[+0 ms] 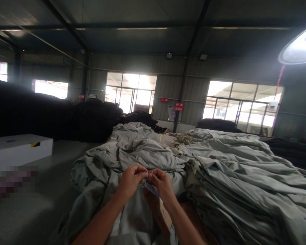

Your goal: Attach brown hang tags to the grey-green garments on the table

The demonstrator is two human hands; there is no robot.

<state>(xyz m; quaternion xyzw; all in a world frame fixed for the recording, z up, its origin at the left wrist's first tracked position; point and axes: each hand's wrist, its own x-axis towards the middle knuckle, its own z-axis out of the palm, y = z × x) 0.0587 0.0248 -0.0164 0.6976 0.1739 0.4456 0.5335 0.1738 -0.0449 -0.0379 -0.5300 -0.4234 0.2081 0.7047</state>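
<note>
I have both hands mid-scene, over the near grey cloth (137,149). Left hand (131,179), right hand (163,183): thumb and finger pinched narrow on each, tips close together; can't tell what's between them. Pale tag (151,189) just below the fingertips, brown piece (165,215) nearer me. Second grey pile (244,170) right, white box (20,151) left, dark heap (35,112) far left.
</note>
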